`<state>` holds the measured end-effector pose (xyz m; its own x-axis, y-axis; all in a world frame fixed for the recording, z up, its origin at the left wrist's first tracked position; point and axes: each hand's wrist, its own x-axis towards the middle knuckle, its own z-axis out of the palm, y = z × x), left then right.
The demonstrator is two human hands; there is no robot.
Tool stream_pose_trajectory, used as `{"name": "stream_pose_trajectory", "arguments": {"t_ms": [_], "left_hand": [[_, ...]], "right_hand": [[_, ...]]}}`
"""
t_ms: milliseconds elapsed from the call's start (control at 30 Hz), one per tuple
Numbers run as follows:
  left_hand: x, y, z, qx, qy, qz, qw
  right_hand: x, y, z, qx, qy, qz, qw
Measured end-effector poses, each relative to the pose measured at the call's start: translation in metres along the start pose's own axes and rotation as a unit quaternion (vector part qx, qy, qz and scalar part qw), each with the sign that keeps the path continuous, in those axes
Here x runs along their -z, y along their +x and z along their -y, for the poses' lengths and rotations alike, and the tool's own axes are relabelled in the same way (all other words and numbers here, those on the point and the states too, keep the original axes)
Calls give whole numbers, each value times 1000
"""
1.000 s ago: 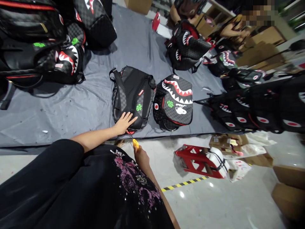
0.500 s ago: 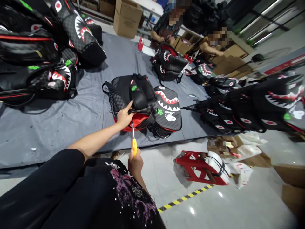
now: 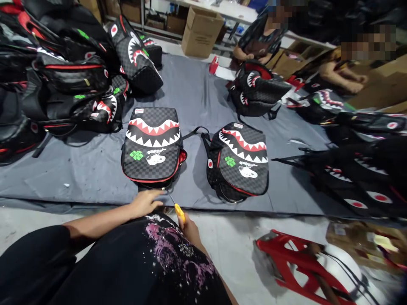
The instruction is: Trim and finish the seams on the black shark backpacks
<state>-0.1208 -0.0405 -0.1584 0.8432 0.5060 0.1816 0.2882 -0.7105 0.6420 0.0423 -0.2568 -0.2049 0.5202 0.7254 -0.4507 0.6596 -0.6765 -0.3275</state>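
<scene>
My left hand is at the table's near edge, fingers stretched out toward the lower end of a black checkered backpack. The fingertips come close to a small metal zipper pull; contact cannot be made out. In my right hand is a yellow-handled screwdriver, its thin shaft pointing up and left toward that pull. The backpack lies face up, showing a shark-mouth print, a green patch and a white cartoon head. A matching backpack lies just to its right.
A grey cloth covers the table. Piled backpacks fill the left, with more backpacks at the right. Across the table two people sit or stand near cardboard boxes. A red plastic stool is on the floor at right.
The backpack before me went from open, with red lining showing, to lying face up. My left hand has let go of it and drawn back. The view has shifted left.
</scene>
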Motion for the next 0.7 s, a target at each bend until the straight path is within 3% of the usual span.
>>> {"name": "stream_pose_trajectory", "arguments": {"t_ms": [167,267,367,533,633,700], "left_hand": [[37,19,32,40,213,3,976],[53,50,44,123,223,-23,967],[70,87,28,150,228,-110,956],[97,137,-18,57,262,-194,944],[100,152,-38,-1,277,-220,935],[90,156,-54,-83,292,-196,932]], "right_hand": [[20,-3,-28,18,43,41,998],[31,-6,-45,73,133,30,988],[45,-1,-40,107,224,-27,968],[67,14,-4,148,277,-138,940],[84,24,5,139,217,-125,958],[102,37,7,103,141,-102,979]]}}
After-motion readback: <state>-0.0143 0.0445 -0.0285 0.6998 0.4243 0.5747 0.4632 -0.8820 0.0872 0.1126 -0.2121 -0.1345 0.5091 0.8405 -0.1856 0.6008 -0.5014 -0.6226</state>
